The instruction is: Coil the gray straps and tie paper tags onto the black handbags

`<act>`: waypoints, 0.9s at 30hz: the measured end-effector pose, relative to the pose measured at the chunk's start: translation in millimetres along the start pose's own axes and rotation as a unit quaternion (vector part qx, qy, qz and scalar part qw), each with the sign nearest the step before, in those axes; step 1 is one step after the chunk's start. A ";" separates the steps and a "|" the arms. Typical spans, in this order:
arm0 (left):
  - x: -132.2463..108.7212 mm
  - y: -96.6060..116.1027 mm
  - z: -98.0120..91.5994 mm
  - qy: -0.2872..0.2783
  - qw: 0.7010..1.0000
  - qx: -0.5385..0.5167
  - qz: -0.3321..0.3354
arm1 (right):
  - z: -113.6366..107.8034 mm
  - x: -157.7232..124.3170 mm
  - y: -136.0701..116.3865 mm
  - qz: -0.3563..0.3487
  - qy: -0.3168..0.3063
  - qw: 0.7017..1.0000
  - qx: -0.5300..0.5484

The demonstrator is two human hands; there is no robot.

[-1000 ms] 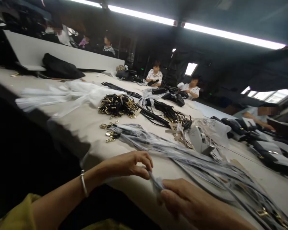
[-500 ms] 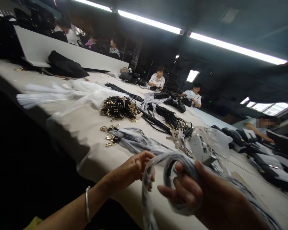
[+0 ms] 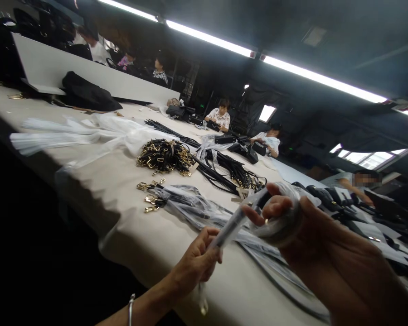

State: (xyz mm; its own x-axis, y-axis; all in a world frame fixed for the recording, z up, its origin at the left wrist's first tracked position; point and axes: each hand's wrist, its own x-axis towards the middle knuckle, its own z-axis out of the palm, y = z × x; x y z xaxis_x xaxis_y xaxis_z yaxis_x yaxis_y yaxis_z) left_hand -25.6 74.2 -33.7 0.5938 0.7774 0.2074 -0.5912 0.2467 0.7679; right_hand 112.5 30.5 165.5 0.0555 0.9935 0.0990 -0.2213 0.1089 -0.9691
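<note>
My left hand (image 3: 200,256) pinches the plastic-wrapped strap (image 3: 231,225) while my right hand (image 3: 321,249) clasps its coil (image 3: 281,230), which could spring loose if that hold slackens.

A black bundle (image 3: 90,94) lies beside a white panel (image 3: 98,74), strip lights (image 3: 211,39) overhead

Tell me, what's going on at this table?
The person's left hand grips a straight stretch of a dark strap in clear plastic, while the right hand holds the coiled part about its fingers. A gold-coloured clasp hangs below the left hand. On the table lie more plastic-wrapped straps, and behind them a black bundle with gold-coloured metal fittings. Other people are farther off.
</note>
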 end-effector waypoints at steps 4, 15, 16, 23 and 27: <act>-1.5 -0.7 -9.7 -0.017 1.000 0.016 -0.018 | -8.6 -0.7 -9.8 -0.062 0.049 0.995 -0.061; -19.5 28.7 12.6 -0.046 0.989 0.137 -0.039 | -3.8 14.4 35.5 -0.188 0.113 0.949 -0.228; -20.2 35.2 13.5 -0.050 0.986 0.155 -0.040 | -4.2 13.8 48.0 -0.211 0.090 0.918 -0.323; -17.5 62.2 -1.0 -0.022 0.886 0.462 -0.005 | -30.7 9.4 106.8 -0.259 -0.189 0.688 -0.651; -15.6 54.6 -20.9 -0.035 0.834 0.549 0.044 | -38.5 2.8 112.8 -0.166 -0.259 0.688 -0.657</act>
State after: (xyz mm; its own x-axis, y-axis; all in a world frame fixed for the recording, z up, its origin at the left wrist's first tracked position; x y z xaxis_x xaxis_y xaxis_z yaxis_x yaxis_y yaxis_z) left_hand -78.6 87.6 -7.7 0.6284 0.7189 0.2971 0.1999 -0.5184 0.8314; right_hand 125.1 44.4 47.8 -0.5384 0.8365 0.1017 0.8109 0.5471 -0.2077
